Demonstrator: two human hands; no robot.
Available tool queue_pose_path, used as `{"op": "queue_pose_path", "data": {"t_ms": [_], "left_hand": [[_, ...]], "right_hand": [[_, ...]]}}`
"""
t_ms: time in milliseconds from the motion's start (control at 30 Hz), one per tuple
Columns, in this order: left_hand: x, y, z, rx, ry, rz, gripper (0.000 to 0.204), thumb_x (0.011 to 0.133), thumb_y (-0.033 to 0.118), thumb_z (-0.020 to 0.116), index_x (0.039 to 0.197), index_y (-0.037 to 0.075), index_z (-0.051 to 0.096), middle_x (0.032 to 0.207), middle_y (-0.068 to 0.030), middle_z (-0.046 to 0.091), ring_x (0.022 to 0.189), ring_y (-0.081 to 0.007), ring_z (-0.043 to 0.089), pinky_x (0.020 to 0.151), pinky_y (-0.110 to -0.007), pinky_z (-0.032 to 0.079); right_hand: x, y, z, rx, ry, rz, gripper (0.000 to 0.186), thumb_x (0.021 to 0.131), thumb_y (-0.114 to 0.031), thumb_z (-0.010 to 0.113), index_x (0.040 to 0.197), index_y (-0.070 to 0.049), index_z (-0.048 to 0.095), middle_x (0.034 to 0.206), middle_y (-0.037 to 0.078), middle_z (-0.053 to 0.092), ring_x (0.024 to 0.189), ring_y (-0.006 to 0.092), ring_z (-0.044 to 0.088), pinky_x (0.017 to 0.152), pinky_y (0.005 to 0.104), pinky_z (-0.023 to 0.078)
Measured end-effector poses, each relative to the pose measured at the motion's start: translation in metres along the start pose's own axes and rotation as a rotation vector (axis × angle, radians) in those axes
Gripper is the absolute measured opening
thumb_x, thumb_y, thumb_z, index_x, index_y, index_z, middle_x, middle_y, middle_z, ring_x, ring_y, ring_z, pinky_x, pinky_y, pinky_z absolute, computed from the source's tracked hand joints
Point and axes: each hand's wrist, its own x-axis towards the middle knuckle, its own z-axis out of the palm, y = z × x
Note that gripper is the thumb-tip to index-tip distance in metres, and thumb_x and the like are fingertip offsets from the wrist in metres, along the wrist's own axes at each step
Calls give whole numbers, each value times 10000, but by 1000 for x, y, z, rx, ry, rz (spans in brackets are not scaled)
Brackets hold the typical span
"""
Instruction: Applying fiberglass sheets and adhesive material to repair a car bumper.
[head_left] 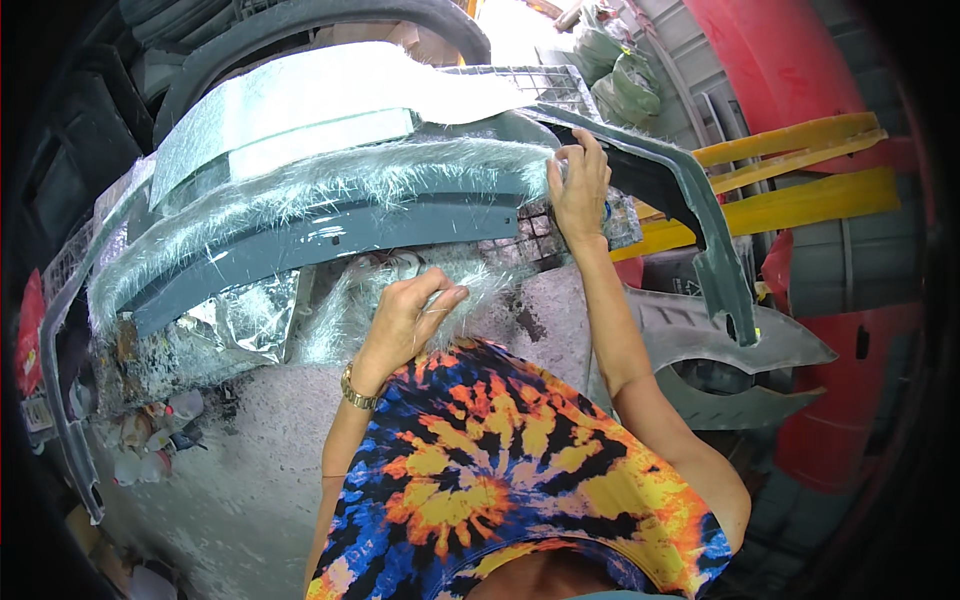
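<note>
A grey car bumper lies across the work surface, its long curved edge covered by a frayed strip of white fibreglass mat. At the strip's right end, my right hand has its thumb and bent fingers closed on the mat, beside the bumper's corner. Lower and nearer my body, my left hand is closed, thumb against fingers, with thin fibreglass strands showing at the fingertips. A loose heap of fibreglass lies just left of and behind it. A metal watch is on my left wrist.
Large fibreglass sheets lie behind the strip. Crumpled silver foil sits left of my left hand. Yellow strips, a grey fender-like panel and red panels are at right. Plastic bags stand at the back.
</note>
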Motion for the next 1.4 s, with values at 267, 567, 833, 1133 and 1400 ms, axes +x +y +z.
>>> {"op": "queue_pose_path", "data": {"t_ms": [267, 567, 833, 1133, 1400], "left_hand": [[1, -8, -1, -14, 6, 18, 189, 925, 152, 643, 837, -15, 642, 616, -60, 517, 521, -115, 451, 500, -281, 347], [15, -18, 2, -48, -13, -204, 296, 956, 236, 606, 814, -24, 590, 575, -110, 468, 518, -172, 387, 507, -331, 342], [40, -22, -9, 146, 9, -64, 210, 937, 214, 595, 913, 7, 620, 875, -151, 610, 747, -299, 590, 660, -390, 451], [99, -31, -94, 1133, 226, 288, 702, 801, 342, 743, 1403, 142, 444, 1431, -127, 423, 1340, -340, 370, 1068, -481, 317], [115, -61, -122, 1317, 39, 152, 941, 686, 521, 780, 1451, 133, 394, 1442, -146, 420, 1396, -327, 321, 1107, -522, 201]], "right_hand": [[-3, -2, -8, -109, -121, -41, 740, 777, -181, 736, 1425, -111, 386, 1463, 161, 381, 1301, 334, 406, 1046, 467, 332], [-16, -54, -65, 245, -65, -11, 584, 812, -170, 721, 1342, -74, 496, 1353, 163, 504, 1213, 297, 507, 992, 416, 396], [-60, -76, -57, 935, -812, 384, 144, 869, -124, 684, 942, -7, 643, 863, 36, 641, 826, 88, 556, 763, 260, 444], [-73, -65, -45, 1041, -795, 420, 165, 892, -148, 675, 952, -2, 629, 885, 47, 644, 872, 117, 575, 807, 284, 454], [-96, -68, -35, 1153, -764, 346, 169, 925, -168, 650, 971, -8, 622, 904, 43, 629, 893, 115, 573, 810, 275, 457]]}}
